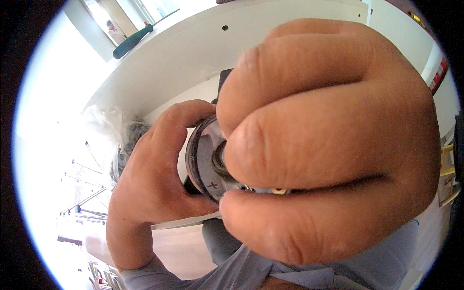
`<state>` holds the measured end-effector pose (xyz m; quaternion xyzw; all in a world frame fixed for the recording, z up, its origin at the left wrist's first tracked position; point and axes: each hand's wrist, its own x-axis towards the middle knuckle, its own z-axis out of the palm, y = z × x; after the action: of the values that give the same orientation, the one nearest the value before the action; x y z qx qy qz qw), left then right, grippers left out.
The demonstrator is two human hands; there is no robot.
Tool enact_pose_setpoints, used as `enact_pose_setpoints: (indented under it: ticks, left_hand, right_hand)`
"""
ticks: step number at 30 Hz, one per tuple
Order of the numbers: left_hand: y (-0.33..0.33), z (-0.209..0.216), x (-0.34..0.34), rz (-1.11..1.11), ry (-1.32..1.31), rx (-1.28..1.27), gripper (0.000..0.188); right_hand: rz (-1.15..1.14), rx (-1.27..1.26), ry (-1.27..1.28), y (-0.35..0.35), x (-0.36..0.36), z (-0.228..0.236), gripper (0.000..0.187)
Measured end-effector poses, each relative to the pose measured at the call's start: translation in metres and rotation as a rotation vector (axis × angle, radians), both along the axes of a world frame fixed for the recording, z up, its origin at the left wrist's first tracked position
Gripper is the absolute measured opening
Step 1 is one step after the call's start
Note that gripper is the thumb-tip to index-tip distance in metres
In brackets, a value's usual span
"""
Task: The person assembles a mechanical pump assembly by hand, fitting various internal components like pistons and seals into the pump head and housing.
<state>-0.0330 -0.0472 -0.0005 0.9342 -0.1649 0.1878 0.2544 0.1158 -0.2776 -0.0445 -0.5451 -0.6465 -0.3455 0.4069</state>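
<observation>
My left hand (162, 169) curves its thumb and fingers around the side of a round grey part (205, 159) with a dark rim. Inside the rim, a grey flat face and a dark ring at the middle can be seen. Large and close to the camera, my right hand (333, 140) is closed, its fingers curled over the right side of the round part and hiding much of it. Whatever the right fingers pinch is out of sight behind them. Small metal bits (279, 191) show between two right fingers.
Behind the hands rises a white panel (188, 53) with a small hole. A dark green handle (133, 42) lies on its top edge. To the left is a clear plastic bag (104, 128) with dark contents. A person (115, 33) appears far off at the upper left.
</observation>
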Motion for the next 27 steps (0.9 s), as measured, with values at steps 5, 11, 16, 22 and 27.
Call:
enact_pose_setpoints:
  ticks: [5,11,16,22,27]
  left_hand:
    - [-0.011,0.011,-0.015,0.017,-0.020,0.080,0.099]
    - [-0.002,0.000,-0.002,0.049,-0.013,0.070,0.097]
    - [0.007,-0.004,-0.004,-0.030,-0.022,-0.044,0.094]
    - [0.001,0.003,-0.003,0.047,0.016,0.059,0.095]
    - [-0.002,-0.002,-0.007,0.035,-0.038,0.022,0.095]
  right_hand:
    - [-0.009,0.003,0.005,0.002,0.003,0.001,0.045]
    - [-0.017,0.007,0.018,-0.001,0.000,-0.001,0.047]
    - [-0.021,0.010,0.037,-0.001,-0.005,-0.006,0.049]
    - [0.002,-0.003,0.016,-0.002,-0.003,-0.004,0.050]
    - [0.042,-0.044,-0.051,-0.001,0.001,0.008,0.052]
